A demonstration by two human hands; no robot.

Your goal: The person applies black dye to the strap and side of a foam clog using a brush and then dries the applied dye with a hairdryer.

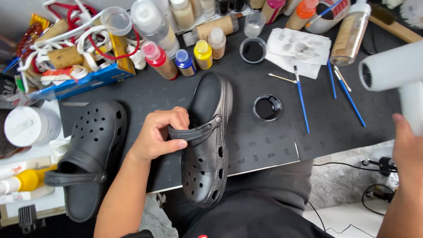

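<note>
Nearest the lens, dark trousers (264, 207) fill the bottom, just below the black clog (207, 141). Left of that clog, a second clog (90, 154) rests flat on the surface (335, 119). At the clog's heel, the left hand (156, 134) keeps its grip clamped around the strap, steadying the shoe sideways. Far right of it, the right hand (407, 145) closes on a white hair dryer (394, 70), nozzle facing the clog.

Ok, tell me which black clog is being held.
The clog in the middle, gripped by its strap in the left hand; the other clog lies untouched at left.
</note>
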